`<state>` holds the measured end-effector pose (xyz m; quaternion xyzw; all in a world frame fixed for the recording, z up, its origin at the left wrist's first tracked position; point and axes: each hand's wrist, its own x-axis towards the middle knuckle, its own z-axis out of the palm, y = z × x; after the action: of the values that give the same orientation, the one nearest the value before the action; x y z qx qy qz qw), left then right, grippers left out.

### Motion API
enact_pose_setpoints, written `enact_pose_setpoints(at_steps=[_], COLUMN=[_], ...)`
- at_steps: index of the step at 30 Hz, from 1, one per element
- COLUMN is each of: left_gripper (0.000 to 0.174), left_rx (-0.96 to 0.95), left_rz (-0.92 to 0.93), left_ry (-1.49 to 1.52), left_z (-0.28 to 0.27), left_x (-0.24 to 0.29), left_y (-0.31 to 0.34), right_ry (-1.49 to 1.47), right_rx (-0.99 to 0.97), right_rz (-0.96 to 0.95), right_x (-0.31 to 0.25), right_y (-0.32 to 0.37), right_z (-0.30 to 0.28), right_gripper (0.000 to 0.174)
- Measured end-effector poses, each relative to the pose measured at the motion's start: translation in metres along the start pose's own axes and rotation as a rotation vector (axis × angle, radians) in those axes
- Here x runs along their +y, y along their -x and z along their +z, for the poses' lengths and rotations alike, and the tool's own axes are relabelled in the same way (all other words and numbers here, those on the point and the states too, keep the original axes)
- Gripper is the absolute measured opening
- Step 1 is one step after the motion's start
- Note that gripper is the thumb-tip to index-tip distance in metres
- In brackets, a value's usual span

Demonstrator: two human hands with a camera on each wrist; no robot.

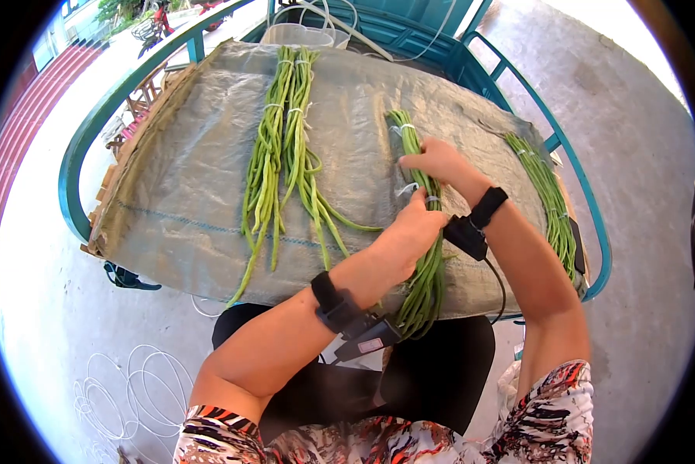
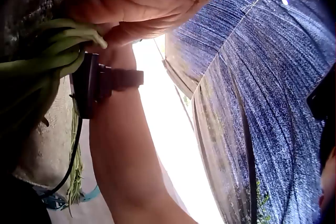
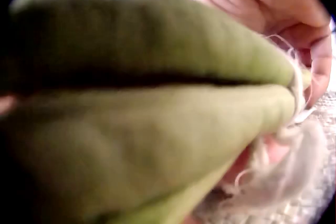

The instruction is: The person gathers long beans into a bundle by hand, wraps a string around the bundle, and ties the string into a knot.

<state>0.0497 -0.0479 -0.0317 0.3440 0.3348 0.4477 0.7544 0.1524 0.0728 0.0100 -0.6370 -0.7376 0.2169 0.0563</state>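
Note:
A bundle of long green beans (image 1: 422, 286) lies lengthwise in front of the person, bound with white string (image 1: 407, 126) near its upper end and again lower down. The left hand (image 1: 417, 236) grips the bundle around its middle, beside a loose white string end (image 1: 408, 188). Higher up, the right hand (image 1: 444, 164) holds the same bundle, its fingers across the stalks. In the right wrist view, beans (image 3: 157, 108) fill the near side, and curled fingers (image 3: 321, 66) meet them by a string tie (image 3: 298, 90). The left wrist view shows bean tips (image 2: 63, 45) beneath a palm.
Two tied bean bundles (image 1: 268, 147) lie left on the grey woven sheet (image 1: 200, 139), another bundle (image 1: 544, 193) at its right edge. A teal cart rail (image 1: 73, 170) surrounds the sheet. A clear plastic tub (image 1: 297, 35) stands at the back; white cord (image 1: 134, 387) lies coiled on the floor.

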Motion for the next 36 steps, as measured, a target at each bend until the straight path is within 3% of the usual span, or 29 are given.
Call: enact_pose_setpoints(at_steps=[3, 4, 7, 11, 16, 22, 25, 28, 29, 36], left_gripper=[0.047, 0.042, 0.033, 0.023, 0.019, 0.018, 0.02, 0.027, 0.033, 0.022], left_rx=[0.045, 0.053, -0.154, -0.141, -0.059, -0.084, 0.061, -0.048, -0.051, -0.029], left_rz=[-0.054, -0.078, -0.205, -0.172, -0.207, -0.161, -0.134, -0.176, -0.168, -0.164], left_ry=[0.075, 0.098, 0.236, 0.135, 0.351, 0.23, 0.168, 0.511, 0.496, 0.382], left_z=[0.007, 0.009, 0.0, -0.001, 0.008, -0.021, -0.023, -0.03, -0.028, -0.039], left_x=[0.012, 0.016, 0.005, 0.004, 0.018, 0.014, 0.02, 0.023, 0.022, 0.019], left_y=[0.015, 0.022, 0.006, 0.013, 0.044, 0.045, 0.052, 0.052, 0.051, 0.039], right_ry=[-0.433, -0.556, -0.86, -1.216, -1.335, -1.275, -1.152, -1.31, -1.335, -1.436], right_rx=[-0.124, -0.117, -0.063, -0.075, -0.094, -0.005, 0.041, 0.055, 0.082, 0.041], right_rz=[0.216, 0.228, 0.219, 0.272, 0.241, 0.124, 0.046, 0.048, 0.021, -0.016], right_x=[0.012, 0.015, 0.018, 0.001, 0.011, -0.009, -0.019, -0.034, -0.038, -0.054], right_y=[-0.002, -0.002, 0.005, 0.02, 0.006, 0.016, 0.025, 0.033, 0.038, 0.044], right_z=[-0.008, -0.008, -0.005, 0.001, 0.015, 0.023, 0.029, 0.037, 0.04, 0.046], right_gripper=[0.034, 0.032, 0.03, 0.026, 0.021, 0.02, 0.02, 0.018, 0.018, 0.026])
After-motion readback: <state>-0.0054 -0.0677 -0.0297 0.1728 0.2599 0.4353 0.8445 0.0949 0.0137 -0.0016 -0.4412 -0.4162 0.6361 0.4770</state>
